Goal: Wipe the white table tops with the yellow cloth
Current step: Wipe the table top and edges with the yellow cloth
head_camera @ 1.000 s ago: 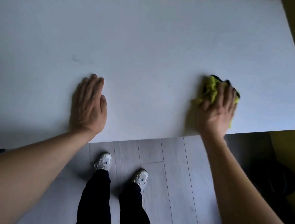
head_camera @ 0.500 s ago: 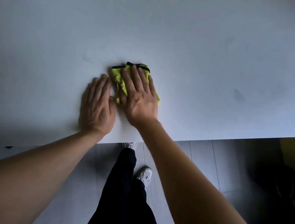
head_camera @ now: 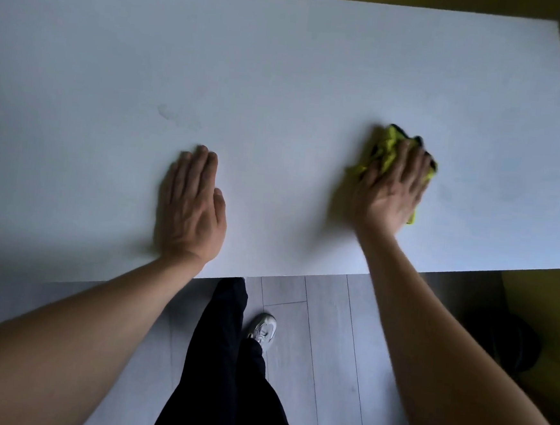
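Crumpled yellow cloth (head_camera: 389, 147) on white table top (head_camera: 282, 78), right side.

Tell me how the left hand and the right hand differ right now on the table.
The left hand lies flat on the bare white table top; the right hand presses on the yellow cloth. The left hand looks sharp, the right hand blurred. The left hand sits nearer the table's middle, the right hand nearer its right end. Both have straight fingers, palms down.
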{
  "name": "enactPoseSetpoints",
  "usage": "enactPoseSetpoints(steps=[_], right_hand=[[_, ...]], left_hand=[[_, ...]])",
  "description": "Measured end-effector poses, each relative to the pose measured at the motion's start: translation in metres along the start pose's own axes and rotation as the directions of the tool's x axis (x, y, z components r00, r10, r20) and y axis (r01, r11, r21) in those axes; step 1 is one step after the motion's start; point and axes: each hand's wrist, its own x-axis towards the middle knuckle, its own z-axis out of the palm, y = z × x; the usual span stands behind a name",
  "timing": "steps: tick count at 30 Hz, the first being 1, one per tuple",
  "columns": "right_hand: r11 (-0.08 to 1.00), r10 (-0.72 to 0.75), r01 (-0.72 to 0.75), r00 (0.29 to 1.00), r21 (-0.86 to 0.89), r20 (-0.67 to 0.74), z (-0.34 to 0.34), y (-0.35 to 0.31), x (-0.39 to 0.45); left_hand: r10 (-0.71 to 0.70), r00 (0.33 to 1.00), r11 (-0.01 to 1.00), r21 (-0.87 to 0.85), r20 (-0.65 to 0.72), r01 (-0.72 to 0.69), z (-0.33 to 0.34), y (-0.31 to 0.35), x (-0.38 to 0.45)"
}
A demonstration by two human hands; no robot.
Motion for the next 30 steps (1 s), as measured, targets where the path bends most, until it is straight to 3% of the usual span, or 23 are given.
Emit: enactPoseSetpoints(steps=[2,5,7,10,12,15,18,22,25,30], right_hand=[[0.979,-0.200,0.198,0.978,0.039,0.062,0.012,-0.037,-0.021],[0.884,-0.466,0.457,0.874,0.097,0.136,0.029,-0.100,-0.062],[0.825,-0.566,0.552,0.808,0.122,0.166,0.035,-0.123,-0.073],[0.758,-0.652,0.633,0.741,0.159,0.159,0.033,-0.106,-0.060],[0.807,-0.589,0.571,0.795,0.147,0.145,0.028,-0.078,-0.040],[0.951,-0.309,0.306,0.946,0.045,0.092,0.016,-0.024,0.003],[0.994,-0.109,0.110,0.990,-0.010,0.091,-0.002,0.015,0.042],[0.997,0.076,-0.076,0.997,-0.025,0.011,0.001,-0.002,0.047],[0.989,-0.146,0.146,0.989,0.009,0.037,0.015,-0.040,0.020],[0.824,-0.567,0.551,0.810,0.134,0.149,0.043,-0.135,-0.043]], left_hand=[[0.003,1.000,1.000,-0.001,-0.004,-0.003,-0.001,0.000,0.000],[0.013,1.000,1.000,-0.008,-0.025,-0.013,-0.002,0.000,0.000],[0.013,0.999,1.000,-0.007,-0.034,-0.014,-0.003,0.000,0.001],[0.024,0.999,1.000,-0.009,-0.033,-0.025,-0.003,0.000,0.001],[0.017,1.000,1.000,-0.008,-0.024,-0.017,-0.004,0.000,0.000],[0.006,1.000,1.000,-0.009,-0.011,-0.006,-0.003,0.001,0.000],[-0.008,1.000,1.000,-0.015,0.008,0.008,-0.003,0.000,0.001],[-0.016,1.000,1.000,-0.020,0.018,0.017,-0.001,0.000,0.001],[-0.012,1.000,1.000,-0.013,0.022,0.012,-0.001,0.000,0.000],[-0.006,1.000,1.000,-0.003,0.016,0.006,-0.005,0.002,0.002]])
